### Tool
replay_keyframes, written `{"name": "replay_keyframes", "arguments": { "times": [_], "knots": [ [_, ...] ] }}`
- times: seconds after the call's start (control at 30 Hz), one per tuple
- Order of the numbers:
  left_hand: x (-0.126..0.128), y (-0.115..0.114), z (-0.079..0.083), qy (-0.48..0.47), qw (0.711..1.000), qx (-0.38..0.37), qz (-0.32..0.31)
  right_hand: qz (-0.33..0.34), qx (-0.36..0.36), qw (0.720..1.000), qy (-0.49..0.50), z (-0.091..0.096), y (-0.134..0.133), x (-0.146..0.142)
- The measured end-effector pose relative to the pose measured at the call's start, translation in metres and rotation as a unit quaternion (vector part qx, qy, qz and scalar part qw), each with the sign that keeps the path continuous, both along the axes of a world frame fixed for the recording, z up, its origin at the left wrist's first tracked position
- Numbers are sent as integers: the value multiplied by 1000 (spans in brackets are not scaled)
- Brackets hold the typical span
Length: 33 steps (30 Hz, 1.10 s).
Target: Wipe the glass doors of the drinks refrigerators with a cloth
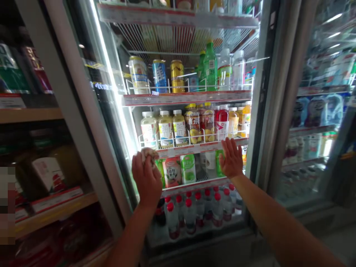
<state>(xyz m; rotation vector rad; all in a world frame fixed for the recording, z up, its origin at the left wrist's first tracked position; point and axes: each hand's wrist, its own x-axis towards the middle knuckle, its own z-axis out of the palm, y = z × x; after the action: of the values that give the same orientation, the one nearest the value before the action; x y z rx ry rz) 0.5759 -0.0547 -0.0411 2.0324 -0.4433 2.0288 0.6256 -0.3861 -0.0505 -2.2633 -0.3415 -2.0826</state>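
Observation:
My left hand [147, 178] is closed around a crumpled, whitish-brown cloth [150, 152], raised at the left end of a cooler shelf's front edge [189, 150]. Most of the cloth is hidden behind my fingers. Toward the right end of that same edge, my right hand [231, 157] is up with its fingers stretched out, and nothing shows in it. Both hands appear in front of a lit drinks cooler. Reflections suggest a glass pane there, but I cannot tell whether either palm touches it. Between the hands are a pink carton [172, 171] and a green carton [188, 168].
Bottled drinks [166, 128] line the middle shelf, with cans [177, 76] and green bottles [210, 66] above. Red-capped bottles [190, 215] fill the bottom. A wooden shelf [55, 211] with goods stands left, and another glass-fronted cooler [308, 129] stands right.

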Motion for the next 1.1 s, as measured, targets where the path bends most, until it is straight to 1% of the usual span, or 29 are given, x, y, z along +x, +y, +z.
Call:
{"name": "replay_keyframes", "arguments": {
  "times": [0.03, 0.1, 0.13, 0.17, 0.2, 0.27, 0.3, 0.33, 0.37, 0.4, 0.47, 0.5, 0.53, 0.57, 0.63, 0.67, 0.7, 0.73, 0.8, 0.83, 0.87, 0.9, 0.97, 1.0, 1.03, 1.07, 1.1],
  "knots": [
    [0, -2, -2, 14, 998, 56, -12, 0, -1, 1000, -1, 0, 0, 0],
    [-1, -6, -3, 43, 983, 174, -35, 0, -3, 1000, -1, 1, 0, 0],
    [-1, -6, -1, 50, 977, 204, -41, 1, -3, 1000, -2, 1, 0, 0],
    [0, -6, 2, 46, 977, 205, -42, 2, -4, 1000, -2, 1, 0, -1],
    [0, -6, 6, 34, 983, 176, -38, 3, -5, 1000, -2, 1, 0, -1],
    [1, -7, 14, -1, 997, 74, -23, 3, -4, 1000, -2, 1, 0, -1],
    [2, -7, 17, -12, 999, 34, -17, 2, -3, 1000, -3, 1, 0, -1],
    [2, -9, 18, -16, 1000, 15, -15, 2, -2, 1000, -2, 1, 0, -1],
    [3, -10, 18, -12, 999, 28, -17, 1, -1, 1000, -2, 1, 0, -1],
    [3, -12, 17, -2, 997, 71, -25, 1, -1, 1000, -1, 1, 0, -1],
    [4, -13, 15, 22, 983, 175, -44, 0, -1, 1000, -1, 1, 0, -1],
    [4, -12, 15, 26, 979, 197, -49, -2, -1, 1000, 0, 1, 0, -1],
    [5, -11, 17, 22, 981, 187, -48, -3, -1, 1000, 0, 1, 0, -1],
    [5, -10, 19, 10, 988, 148, -44, -4, -2, 1000, 0, 1, 0, -1],
    [5, -7, 23, -20, 998, 44, -29, -3, -3, 1000, -1, 1, 0, -1],
    [5, -7, 23, -28, 999, 18, -26, -2, -3, 1000, -1, 1, 0, -1],
    [4, -8, 22, -26, 999, 20, -28, -1, -3, 1000, -3, 1, 0, -1],
    [4, -9, 21, -13, 998, 50, -35, 1, -3, 1000, -4, 1, 0, -1],
    [2, -12, 16, 26, 987, 149, -47, 1, -2, 1000, -5, 1, 0, -1],
    [1, -12, 14, 43, 982, 180, -49, 1, -1, 1000, -4, 1, 0, -1],
    [0, -13, 14, 49, 981, 180, -46, 2, 0, 1000, -3, 1, 0, -1],
    [0, -13, 15, 43, 987, 147, -39, 3, -1, 1000, -2, 1, 0, -1],
    [-1, -13, 18, 11, 999, 21, -22, 4, -2, 1000, -2, 0, 0, -1],
    [-1, -13, 19, -2, 999, -28, -19, 4, -2, 1000, -3, 0, 0, -1],
    [-1, -14, 20, -7, 999, -47, -20, 3, -3, 1000, -4, 0, 0, -1],
    [-2, -15, 19, -6, 999, -33, -23, 2, -3, 1000, -5, 0, 0, -1],
    [-2, -16, 18, 5, 1000, 8, -28, 1, -2, 1000, -4, 0, 0, -1]
  ]
}}
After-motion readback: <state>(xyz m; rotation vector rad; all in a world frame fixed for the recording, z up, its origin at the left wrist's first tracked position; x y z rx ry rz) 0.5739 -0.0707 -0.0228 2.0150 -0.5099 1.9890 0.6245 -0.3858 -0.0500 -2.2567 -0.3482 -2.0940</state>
